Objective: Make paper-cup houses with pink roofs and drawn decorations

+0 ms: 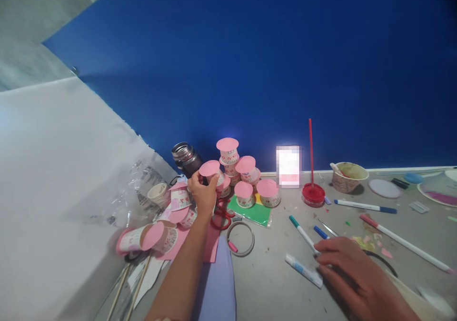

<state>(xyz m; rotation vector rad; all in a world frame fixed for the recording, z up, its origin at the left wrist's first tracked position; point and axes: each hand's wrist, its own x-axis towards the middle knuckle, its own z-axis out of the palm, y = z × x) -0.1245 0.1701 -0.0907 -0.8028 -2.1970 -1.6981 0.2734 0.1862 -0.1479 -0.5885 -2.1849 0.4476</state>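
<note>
My left hand (203, 192) is closed on a small printed paper cup topped by a pink paper disc (209, 168), partly hidden by the fingers. Similar cups with pink discs stand around it, among them a tall stack (228, 156), a second stack (247, 168) and two single cups, one (244, 201) left of the other (269, 199). More cups lie tipped over (160, 237) on the left. Over the table at the lower right, my right hand (360, 275) has its fingers stretched out, empty. Its fingertips are near a teal-capped marker (302, 230) and a glue tube (304, 271).
A dark flask (186, 158) stands behind the cups. Red scissors (222, 220), a tape roll (241, 239) and a green packet (253, 212) lie in front. Right of them are a red stick in a round base (313, 196), a bowl (348, 178) and markers (366, 206).
</note>
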